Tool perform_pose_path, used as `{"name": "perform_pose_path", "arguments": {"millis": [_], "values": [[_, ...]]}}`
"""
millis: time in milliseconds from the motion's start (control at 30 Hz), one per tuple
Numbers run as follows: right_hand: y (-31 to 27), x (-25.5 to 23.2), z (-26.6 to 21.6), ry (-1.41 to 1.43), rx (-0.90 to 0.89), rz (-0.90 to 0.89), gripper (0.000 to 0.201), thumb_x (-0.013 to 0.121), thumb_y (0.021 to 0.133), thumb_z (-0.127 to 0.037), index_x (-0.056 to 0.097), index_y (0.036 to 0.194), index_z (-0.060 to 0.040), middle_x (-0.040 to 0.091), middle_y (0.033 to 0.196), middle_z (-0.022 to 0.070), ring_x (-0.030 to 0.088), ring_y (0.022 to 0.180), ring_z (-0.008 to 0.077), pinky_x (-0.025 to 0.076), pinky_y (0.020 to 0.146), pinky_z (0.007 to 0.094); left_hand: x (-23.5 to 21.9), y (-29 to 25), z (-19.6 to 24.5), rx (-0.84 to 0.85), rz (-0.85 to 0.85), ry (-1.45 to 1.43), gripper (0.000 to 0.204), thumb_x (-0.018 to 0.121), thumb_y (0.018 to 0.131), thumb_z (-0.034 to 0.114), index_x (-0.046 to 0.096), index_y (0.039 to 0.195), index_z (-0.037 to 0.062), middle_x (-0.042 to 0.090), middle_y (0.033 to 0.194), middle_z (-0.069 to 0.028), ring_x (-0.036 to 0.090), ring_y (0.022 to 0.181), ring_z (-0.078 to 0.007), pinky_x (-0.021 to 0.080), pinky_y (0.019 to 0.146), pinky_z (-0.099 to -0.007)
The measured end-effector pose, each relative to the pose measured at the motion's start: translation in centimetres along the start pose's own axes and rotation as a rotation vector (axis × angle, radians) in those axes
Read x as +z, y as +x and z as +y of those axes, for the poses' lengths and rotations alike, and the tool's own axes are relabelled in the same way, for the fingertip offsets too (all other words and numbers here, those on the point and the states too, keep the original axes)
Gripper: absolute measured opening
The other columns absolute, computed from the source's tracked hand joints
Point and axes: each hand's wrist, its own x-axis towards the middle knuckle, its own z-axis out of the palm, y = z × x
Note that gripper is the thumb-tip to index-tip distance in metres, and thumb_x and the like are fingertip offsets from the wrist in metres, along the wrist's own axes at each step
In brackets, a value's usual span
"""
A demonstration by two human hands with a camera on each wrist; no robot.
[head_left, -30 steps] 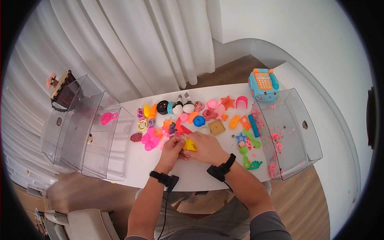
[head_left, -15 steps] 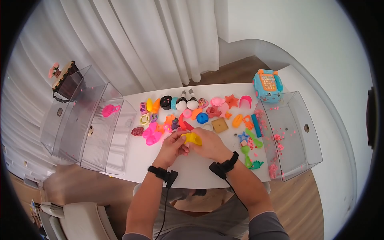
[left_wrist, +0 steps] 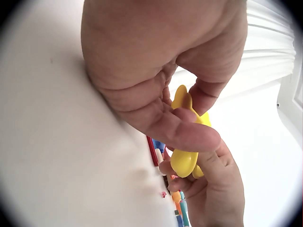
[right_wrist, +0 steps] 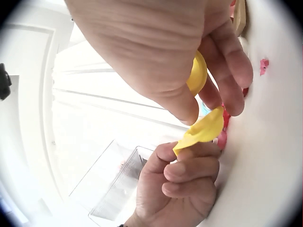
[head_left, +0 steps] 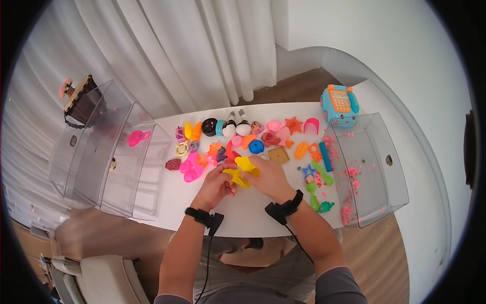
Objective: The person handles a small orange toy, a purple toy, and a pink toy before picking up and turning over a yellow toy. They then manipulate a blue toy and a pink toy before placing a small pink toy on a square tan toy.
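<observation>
Both hands work on a yellow plastic toy mould above the front middle of the table. Its two rounded, shell-like parts stand spread apart. My left hand (head_left: 215, 187) pinches the nearer part (head_left: 236, 177) between thumb and fingers. Held by my right hand (head_left: 272, 178), the farther part (head_left: 245, 163) tilts up and away. In the right wrist view a gap shows between the right-hand part (right_wrist: 198, 74) and the left-hand part (right_wrist: 203, 131). Fingers hide whether a hinge joins the two. Behind the hands lie a red curved piece (head_left: 230, 151) and a blue round lid (head_left: 256, 147).
Many colourful toy pieces cover the back of the white table (head_left: 253, 215). Pink moulds (head_left: 192, 167) lie left, green spoons (head_left: 312, 191) right. A clear bin (head_left: 382, 202) with pink crumbs stands right, near a toy telephone (head_left: 338, 105). Clear drawers (head_left: 81, 177) stand left.
The yellow mould was one closed-looking piece between the hands; now its two parts are spread, the right-hand one moved up and away. The head view has shifted slightly.
</observation>
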Motion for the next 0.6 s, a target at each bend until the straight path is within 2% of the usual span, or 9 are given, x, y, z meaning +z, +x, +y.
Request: {"name": "perform_pose_path", "arguments": {"millis": [133, 200, 233, 300, 400, 467, 500, 567, 600], "values": [[-0.2, 1.5, 1.4, 0.034, -0.091, -0.018, 0.034, 0.075, 0.089, -0.03, 0.066, 0.112, -0.0074, 0.071, 0.098, 0.0154, 0.07, 0.088, 0.0356, 0.055, 0.071, 0.0464, 0.6, -0.3, 0.4, -0.025, 0.005, -0.011, 0.031, 0.048, 0.099, 0.007, 0.055, 0.129, 0.0064, 0.067, 0.095, -0.0105, 0.068, 0.068, -0.0204, 0.058, 0.061, -0.0319], [-0.3, 1.6, 1.1, 0.003, -0.189, 0.005, 0.042, 0.073, 0.091, -0.032, 0.065, 0.125, -0.0093, 0.069, 0.103, 0.0141, 0.07, 0.087, 0.0353, 0.056, 0.072, 0.046, 0.5, -0.3, 0.3, -0.026, 0.01, 0.004, 0.031, 0.047, 0.099, 0.007, 0.054, 0.129, 0.0061, 0.067, 0.096, -0.0107, 0.068, 0.068, -0.0206, 0.058, 0.061, -0.032], [-0.5, 1.5, 0.9, 0.004, -0.191, 0.003, 0.042, 0.073, 0.091, -0.032, 0.065, 0.125, -0.0093, 0.069, 0.103, 0.0141, 0.07, 0.087, 0.0353, 0.056, 0.072, 0.046, 0.2, -0.1, 0.1, -0.018, -0.012, 0.005, 0.031, 0.049, 0.1, 0.008, 0.055, 0.13, 0.0058, 0.068, 0.098, -0.0108, 0.069, 0.071, -0.0205, 0.059, 0.062, -0.0319], [-0.9, 0.6, -0.8, 0.017, -0.14, -0.072, 0.057, 0.07, 0.092, -0.033, 0.057, 0.142, -0.0071, 0.065, 0.114, 0.0163, 0.069, 0.096, 0.0368, 0.057, 0.077, 0.0459, 0.1, -0.1, 0.0, -0.009, -0.03, 0.007, 0.031, 0.051, 0.101, 0.009, 0.056, 0.131, 0.0056, 0.069, 0.1, -0.011, 0.071, 0.075, -0.0204, 0.059, 0.063, -0.0318], [-1.1, 0.8, -1.0, -0.022, -0.22, -0.115, 0.07, 0.07, 0.093, -0.033, 0.047, 0.151, -0.0003, 0.061, 0.125, 0.0213, 0.067, 0.109, 0.0396, 0.058, 0.085, 0.0466, -0.1, 0.1, -0.3, 0.01, 0.024, -0.053, 0.032, 0.052, 0.102, 0.011, 0.055, 0.133, 0.0054, 0.069, 0.104, -0.0112, 0.072, 0.079, -0.0206, 0.06, 0.065, -0.032], [-1.2, 1.0, -0.8, -0.007, -0.22, -0.133, 0.072, 0.07, 0.093, -0.033, 0.045, 0.151, 0.0026, 0.06, 0.126, 0.0238, 0.065, 0.113, 0.0411, 0.057, 0.088, 0.0474, -1.0, 0.5, -0.8, 0.027, -0.051, -0.148, 0.033, 0.056, 0.103, 0.015, 0.054, 0.135, 0.0056, 0.069, 0.109, -0.011, 0.072, 0.087, -0.0201, 0.061, 0.075, -0.0333], [-1.2, 1.1, -0.7, 0.004, -0.221, -0.149, 0.074, 0.069, 0.093, -0.033, 0.044, 0.151, 0.0055, 0.059, 0.127, 0.0262, 0.063, 0.116, 0.0426, 0.056, 0.091, 0.0482, -1.1, 0.4, -0.8, 0.023, -0.052, -0.146, 0.033, 0.056, 0.103, 0.015, 0.054, 0.135, 0.0056, 0.069, 0.109, -0.011, 0.072, 0.087, -0.0201, 0.061, 0.075, -0.0333], [-1.3, 1.8, 0.1, 0.03, -0.221, -0.139, 0.073, 0.07, 0.093, -0.03, 0.043, 0.152, 0.0047, 0.058, 0.128, 0.0259, 0.062, 0.117, 0.0432, 0.055, 0.093, 0.0475, -1.1, 0.1, -0.8, 0.036, -0.158, -0.132, 0.038, 0.064, 0.102, 0.017, 0.054, 0.137, 0.0056, 0.068, 0.116, -0.0099, 0.07, 0.099, -0.0184, 0.059, 0.087, -0.0346], [-1.3, 2.0, 0.4, 0.055, -0.224, -0.13, 0.072, 0.07, 0.094, -0.028, 0.042, 0.152, 0.0039, 0.056, 0.128, 0.0256, 0.06, 0.118, 0.0438, 0.054, 0.094, 0.0468, -1.1, 0.0, -0.8, 0.034, -0.161, -0.13, 0.038, 0.064, 0.102, 0.017, 0.054, 0.137, 0.0056, 0.068, 0.116, -0.0099, 0.07, 0.099, -0.0184, 0.059, 0.087, -0.0346]]}}
